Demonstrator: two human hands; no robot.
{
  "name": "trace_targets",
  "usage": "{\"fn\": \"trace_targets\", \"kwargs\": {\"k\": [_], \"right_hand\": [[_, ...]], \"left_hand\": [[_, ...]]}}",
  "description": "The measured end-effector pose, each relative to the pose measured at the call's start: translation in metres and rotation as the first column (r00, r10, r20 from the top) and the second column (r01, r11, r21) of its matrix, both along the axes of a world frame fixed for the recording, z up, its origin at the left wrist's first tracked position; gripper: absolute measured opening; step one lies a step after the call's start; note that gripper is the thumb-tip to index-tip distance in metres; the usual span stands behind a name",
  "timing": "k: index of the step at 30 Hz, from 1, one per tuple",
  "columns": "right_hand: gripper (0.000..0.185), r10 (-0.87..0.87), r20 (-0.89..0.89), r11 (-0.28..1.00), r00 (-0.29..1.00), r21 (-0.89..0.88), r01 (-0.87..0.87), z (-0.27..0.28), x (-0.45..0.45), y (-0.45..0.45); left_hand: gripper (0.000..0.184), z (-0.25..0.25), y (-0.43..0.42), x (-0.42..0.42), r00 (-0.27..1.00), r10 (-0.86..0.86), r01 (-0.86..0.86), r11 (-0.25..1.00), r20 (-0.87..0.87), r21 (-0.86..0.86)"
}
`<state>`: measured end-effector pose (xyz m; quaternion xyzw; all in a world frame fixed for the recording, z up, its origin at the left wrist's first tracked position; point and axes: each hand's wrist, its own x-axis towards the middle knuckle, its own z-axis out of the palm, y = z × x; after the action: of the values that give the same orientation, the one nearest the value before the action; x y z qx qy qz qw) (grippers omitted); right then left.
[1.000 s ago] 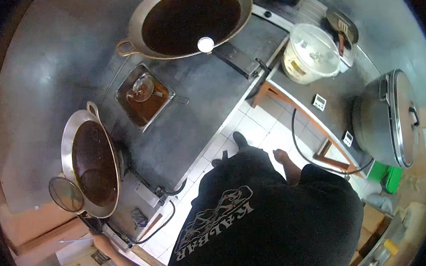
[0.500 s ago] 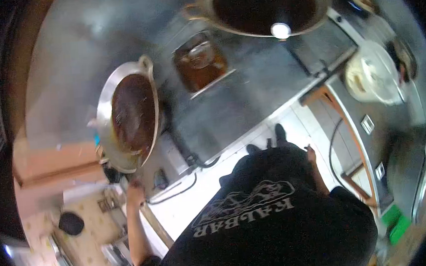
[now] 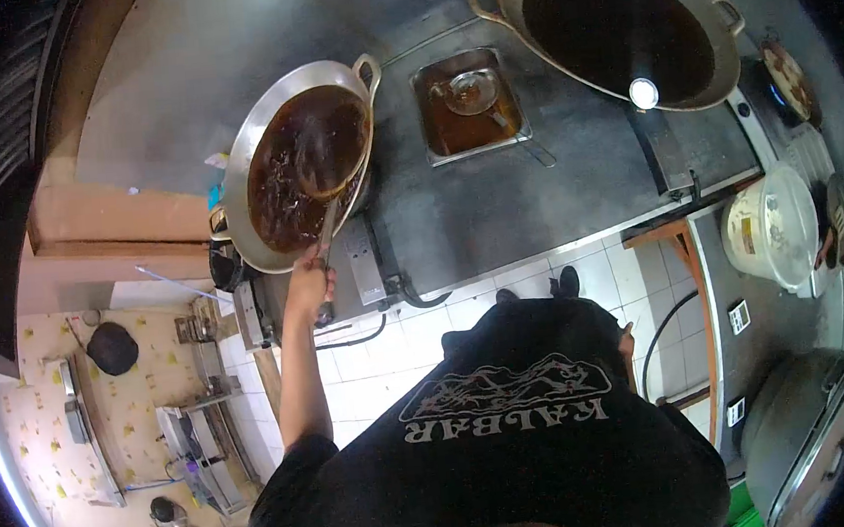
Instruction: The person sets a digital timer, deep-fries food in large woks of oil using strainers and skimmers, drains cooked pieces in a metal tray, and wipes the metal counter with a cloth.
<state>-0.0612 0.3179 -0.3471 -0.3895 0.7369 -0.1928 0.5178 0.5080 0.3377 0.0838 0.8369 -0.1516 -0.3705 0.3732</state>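
My left hand (image 3: 311, 287) is closed around the handle of a long-handled skimmer (image 3: 329, 216). Its round head dips into dark brown liquid in the tilted-looking metal wok (image 3: 238, 194) on the left, where small bubbles or bits show on the surface. At my right side, my right hand (image 3: 627, 340) hangs low beside my shirt, partly hidden, with a finger stretched out and nothing visible in it. A square metal tray (image 3: 425, 110) stands to the right of the wok, holding brown liquid and a small strainer (image 3: 473, 93).
A second large wok (image 3: 512, 24) of dark liquid stands at the back right of the steel counter (image 3: 458, 221). A white tub (image 3: 764, 227) sits on the right-hand counter. Below it lies a big lidded pot (image 3: 801, 422). A black hose (image 3: 658, 344) runs near the floor.
My left hand has moved up to the left wok and now grips the skimmer, whose head is in the liquid. The view has shifted, so the counter appears lower and further right.
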Motion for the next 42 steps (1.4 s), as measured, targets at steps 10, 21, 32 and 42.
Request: {"fn": "trace_targets", "kwargs": {"k": [10, 21, 32, 42], "right_hand": [[0.075, -0.038, 0.139, 0.998, 0.990, 0.047, 0.031, 0.003, -0.004, -0.035], [0.038, -0.050, 0.207, 0.995, 0.977, -0.074, 0.066, 0.013, -0.013, -0.033], [0.088, 0.120, -0.103, 0.982, 0.987, 0.158, -0.103, 0.035, -0.019, -0.034], [0.079, 0.108, 0.071, 0.974, 0.992, -0.206, -0.092, 0.000, -0.012, -0.043]], "left_hand": [[0.030, -0.012, -0.018, -0.011, 0.942, 0.138, -0.219, 0.944, -0.305, -0.248], [0.030, 0.001, -0.011, -0.025, 0.827, 0.096, -0.405, 0.784, -0.553, -0.470], [0.034, 0.051, -0.003, -0.030, 0.882, 0.093, -0.414, 0.623, -0.463, -0.664], [0.028, 0.013, -0.009, -0.032, 0.890, 0.239, -0.404, 0.809, -0.389, -0.427]]}}
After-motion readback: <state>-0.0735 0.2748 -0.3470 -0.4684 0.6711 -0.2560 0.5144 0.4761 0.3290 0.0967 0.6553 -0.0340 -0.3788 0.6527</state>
